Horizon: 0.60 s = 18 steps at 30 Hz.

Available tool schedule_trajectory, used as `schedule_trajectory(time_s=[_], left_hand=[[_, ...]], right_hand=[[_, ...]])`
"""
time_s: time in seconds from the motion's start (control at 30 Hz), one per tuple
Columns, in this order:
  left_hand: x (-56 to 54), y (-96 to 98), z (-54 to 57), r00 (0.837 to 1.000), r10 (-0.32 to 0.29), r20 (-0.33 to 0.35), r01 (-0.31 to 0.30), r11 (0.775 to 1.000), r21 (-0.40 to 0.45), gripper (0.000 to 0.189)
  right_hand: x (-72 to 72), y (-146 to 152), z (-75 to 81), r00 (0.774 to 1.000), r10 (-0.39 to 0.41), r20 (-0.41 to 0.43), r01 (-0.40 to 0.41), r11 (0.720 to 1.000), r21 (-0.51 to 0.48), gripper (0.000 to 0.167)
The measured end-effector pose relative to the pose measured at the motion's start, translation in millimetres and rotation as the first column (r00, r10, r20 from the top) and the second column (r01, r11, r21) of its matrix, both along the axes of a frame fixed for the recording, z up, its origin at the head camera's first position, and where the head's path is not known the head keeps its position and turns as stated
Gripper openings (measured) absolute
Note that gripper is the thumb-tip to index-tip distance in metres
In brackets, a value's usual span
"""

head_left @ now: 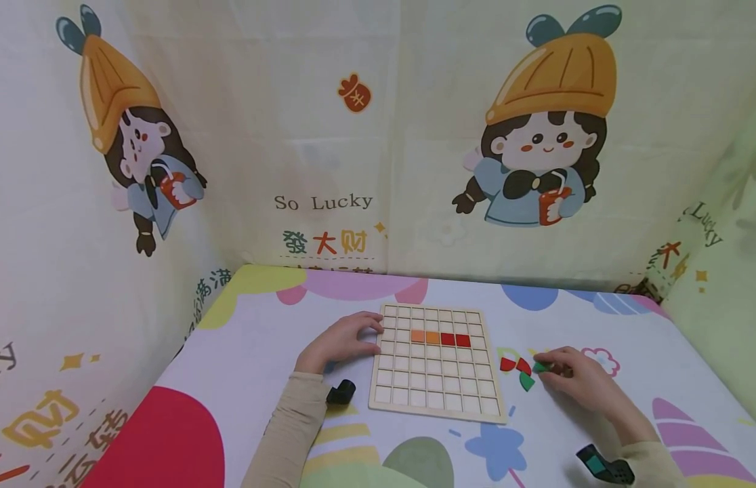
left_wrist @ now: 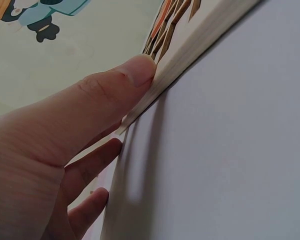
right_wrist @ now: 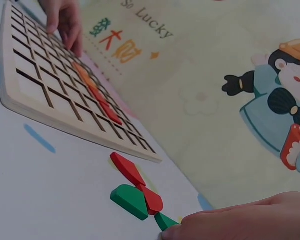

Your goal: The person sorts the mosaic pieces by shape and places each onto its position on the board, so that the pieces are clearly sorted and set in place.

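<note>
A wooden grid board (head_left: pixel 442 407) lies flat on the table, with two orange squares (head_left: pixel 425 337) and two red squares (head_left: pixel 455 340) side by side in one row. My left hand (head_left: pixel 341 342) rests against the board's left edge, its thumb and fingers spread apart along it. At the right of the board, my right hand (head_left: pixel 576 376) pinches a green rounded wedge piece (right_wrist: pixel 166 221) close to the tabletop. Beside those fingertips lie two red quarter-round pieces (right_wrist: pixel 127 169) and another green quarter-round piece (right_wrist: pixel 129 202).
The table (head_left: pixel 274 325) wears a white cloth printed with coloured shapes. Behind it hangs a cream cloth (head_left: pixel 427 169) with cartoon figures and lettering. A black strap device sits on each wrist.
</note>
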<state>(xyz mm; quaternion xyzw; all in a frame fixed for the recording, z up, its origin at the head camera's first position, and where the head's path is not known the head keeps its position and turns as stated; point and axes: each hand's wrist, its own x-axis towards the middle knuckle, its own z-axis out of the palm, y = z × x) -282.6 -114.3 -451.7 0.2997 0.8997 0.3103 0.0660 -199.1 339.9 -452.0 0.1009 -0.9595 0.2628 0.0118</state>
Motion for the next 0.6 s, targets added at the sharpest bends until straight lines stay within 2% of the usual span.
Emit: schedule_trajectory(time_s=[0.17, 0.27, 0.43, 0.6], left_hand=[[0.3, -0.7, -0.1, 1.0, -0.003, -0.006, 0.003, 1.0, 0.002, 0.031], [0.7, -0.5, 0.1, 1.0, 0.004, -0.001, -0.004, 1.0, -0.001, 0.031], [0.5, 0.3, 0.2, 1.0, 0.011, -0.001, -0.011, 1.0, -0.006, 0.032], [1.0, 0.9, 0.4, 1.0, 0.01, -0.002, -0.01, 1.0, -0.001, 0.032]], right_hand=[[-0.9, 1.5, -1.2, 1.0, 0.001, 0.002, -0.001, 1.0, -0.009, 0.03], [-0.7, -0.1, -2.2, 1.0, -0.026, -0.012, 0.025, 1.0, -0.009, 0.027], [-1.8, -2.2, -2.0, 0.997, -0.069, -0.026, 0.069, 0.998, -0.004, 0.035], [-0.8, -0.7, -2.4, 0.999, -0.04, -0.031, 0.04, 0.999, 0.003, 0.035]])
